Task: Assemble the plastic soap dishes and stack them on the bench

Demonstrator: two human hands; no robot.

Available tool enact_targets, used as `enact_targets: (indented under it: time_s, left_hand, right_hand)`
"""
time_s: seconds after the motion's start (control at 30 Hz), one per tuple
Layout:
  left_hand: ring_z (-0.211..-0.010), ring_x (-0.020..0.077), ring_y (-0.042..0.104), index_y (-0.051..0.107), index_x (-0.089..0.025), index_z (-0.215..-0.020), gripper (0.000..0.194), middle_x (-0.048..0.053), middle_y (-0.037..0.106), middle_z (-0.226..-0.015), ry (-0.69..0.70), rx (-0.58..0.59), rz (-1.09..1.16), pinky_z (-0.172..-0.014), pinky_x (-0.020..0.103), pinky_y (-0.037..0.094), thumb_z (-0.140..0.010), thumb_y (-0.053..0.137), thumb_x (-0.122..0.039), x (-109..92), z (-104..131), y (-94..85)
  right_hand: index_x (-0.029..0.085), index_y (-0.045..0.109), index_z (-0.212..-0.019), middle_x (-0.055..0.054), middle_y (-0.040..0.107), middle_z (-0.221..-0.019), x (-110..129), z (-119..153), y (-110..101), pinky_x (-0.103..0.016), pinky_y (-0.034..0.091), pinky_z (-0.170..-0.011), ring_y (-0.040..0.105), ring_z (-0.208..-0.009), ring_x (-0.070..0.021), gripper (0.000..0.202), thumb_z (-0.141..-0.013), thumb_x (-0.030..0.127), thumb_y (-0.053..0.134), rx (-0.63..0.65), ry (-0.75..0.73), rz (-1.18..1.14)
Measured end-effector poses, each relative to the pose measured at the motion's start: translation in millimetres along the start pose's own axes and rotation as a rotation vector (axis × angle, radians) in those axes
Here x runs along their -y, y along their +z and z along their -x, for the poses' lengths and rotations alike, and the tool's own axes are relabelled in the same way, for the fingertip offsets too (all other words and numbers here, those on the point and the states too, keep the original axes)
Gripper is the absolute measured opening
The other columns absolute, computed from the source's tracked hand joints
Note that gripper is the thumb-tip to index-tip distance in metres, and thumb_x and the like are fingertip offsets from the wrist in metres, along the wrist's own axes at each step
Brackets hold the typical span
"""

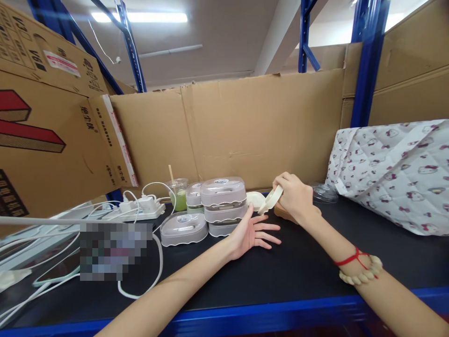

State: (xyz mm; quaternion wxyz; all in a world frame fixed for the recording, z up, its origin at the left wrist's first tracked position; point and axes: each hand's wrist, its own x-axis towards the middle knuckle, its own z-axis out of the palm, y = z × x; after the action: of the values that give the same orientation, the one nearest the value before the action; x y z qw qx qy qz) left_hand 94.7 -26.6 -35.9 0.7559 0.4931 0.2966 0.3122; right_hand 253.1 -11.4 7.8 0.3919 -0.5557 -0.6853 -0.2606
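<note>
My right hand (295, 195) is closed on a cream-coloured, shallow-rimmed piece (271, 200) that it holds tilted up. Right behind it shows another cream rounded piece (255, 200); whether the two are joined I cannot tell. My left hand (248, 234) is open with its fingers spread, just below the cream pieces, and nothing is in it. Beneath my right hand lies a brown object (286, 214), mostly hidden. Beside my left hand, grey oval containers with clear lids (224, 191) are stacked, and a similar container (184, 229) stands left of the stack.
A cup of green drink (180, 199) with a straw stands behind the containers. White cables and a power strip (140, 209) spread over the left of the black tabletop (280, 281). A patterned quilted bag (393, 173) sits at right, near a clear plastic lid (325, 193). Cardboard (259, 126) walls the back.
</note>
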Motion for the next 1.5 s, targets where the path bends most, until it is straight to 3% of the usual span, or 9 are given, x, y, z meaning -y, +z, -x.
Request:
enact_targets:
  time_s: [0.17,0.43,0.6,0.77,0.87,0.97,1.13,1.33,1.5]
  left_hand:
    - [-0.068,0.0207,0.069,0.038,-0.007,-0.129,0.062,0.016,0.069,-0.099,-0.023,-0.012,0.104,-0.052,0.025,0.048,-0.092,0.018,-0.053,0.9,-4.4,-4.9]
    - [-0.064,0.0195,0.068,0.057,-0.007,-0.097,0.040,0.010,0.068,-0.078,-0.016,-0.040,0.227,-0.052,0.023,0.046,-0.090,0.023,-0.029,-1.6,-4.5,-2.8]
    - [-0.052,0.0109,0.058,0.058,-0.010,-0.084,0.019,0.003,0.062,-0.062,0.024,-0.171,0.230,-0.050,0.020,0.046,-0.076,0.041,-0.011,-0.6,-2.2,1.7]
    - [-0.054,0.0138,0.058,0.060,-0.010,-0.093,0.028,0.004,0.066,-0.067,0.061,-0.130,0.155,-0.046,0.023,0.044,-0.073,0.041,-0.015,1.9,0.0,3.4]
    - [-0.056,0.0176,0.062,0.061,-0.009,-0.099,0.035,0.009,0.069,-0.073,0.057,-0.053,0.075,-0.049,0.025,0.044,-0.075,0.039,-0.022,3.7,0.5,4.0]
    - [-0.056,0.0180,0.064,0.059,-0.009,-0.105,0.036,0.010,0.071,-0.075,0.052,-0.044,-0.008,-0.053,0.026,0.045,-0.076,0.041,-0.021,5.4,0.3,5.4]
    - [-0.073,0.0178,0.066,0.062,-0.009,-0.099,0.025,0.009,0.072,-0.081,0.064,-0.205,-0.050,-0.067,0.027,0.050,-0.081,0.048,-0.018,6.7,-0.1,8.3]
    - [-0.085,0.0182,0.067,0.065,-0.010,-0.096,0.027,0.010,0.072,-0.090,0.031,-0.216,-0.059,-0.078,0.029,0.050,-0.090,0.046,-0.029,5.3,0.8,9.9]
    - [-0.083,0.0189,0.067,0.066,-0.011,-0.091,0.025,0.011,0.073,-0.088,0.059,-0.170,-0.090,-0.081,0.031,0.050,-0.085,0.057,-0.033,8.2,0.0,7.6]
  right_hand:
    - [0.019,0.060,-0.065,-0.005,0.060,-0.074,4.9,1.6,-0.2,-0.024,0.023,-0.044,0.049,-0.072,-0.0158,0.020,-0.066,0.005,0.045,0.076,-0.309,-0.005]
    - [0.019,0.061,-0.069,-0.003,0.058,-0.075,-6.1,5.3,-10.6,-0.023,0.039,-0.047,0.050,-0.057,-0.0117,0.018,-0.064,0.023,0.044,-0.165,-0.645,-0.406]
    - [0.020,0.057,-0.056,-0.002,0.059,-0.063,-11.0,0.5,-7.6,-0.025,0.040,-0.051,0.053,-0.052,-0.0119,0.027,-0.075,0.025,0.039,-0.362,-0.182,-0.416]
    - [0.021,0.067,-0.072,-0.006,0.070,-0.080,-33.4,-7.1,1.0,-0.030,0.045,-0.063,0.064,-0.077,-0.0230,0.015,-0.071,0.029,0.055,0.286,0.429,0.073]
    - [0.018,0.069,-0.084,-0.013,0.070,-0.095,-45.1,-5.9,3.8,-0.034,0.047,-0.072,0.064,-0.092,-0.0279,0.021,-0.072,0.033,0.061,0.646,0.566,0.230]
    - [0.018,0.069,-0.096,-0.015,0.067,-0.104,-49.6,-4.5,4.2,-0.036,0.048,-0.076,0.063,-0.098,-0.0287,0.030,-0.076,0.038,0.059,0.766,0.608,0.234]
    - [0.019,0.069,-0.091,-0.013,0.069,-0.099,-50.8,-5.1,4.7,-0.036,0.048,-0.078,0.063,-0.098,-0.0275,0.024,-0.077,0.035,0.058,0.781,0.616,0.209]
    - [0.016,0.070,-0.077,-0.012,0.071,-0.086,-53.3,-7.9,3.7,-0.031,0.051,-0.067,0.068,-0.075,-0.0227,0.031,-0.082,0.039,0.049,0.764,0.654,0.109]
    - [0.021,0.068,-0.092,-0.009,0.069,-0.103,-53.9,-14.3,-0.8,-0.030,0.050,-0.076,0.063,-0.099,-0.0250,0.032,-0.078,0.044,0.051,0.370,0.802,-0.135]
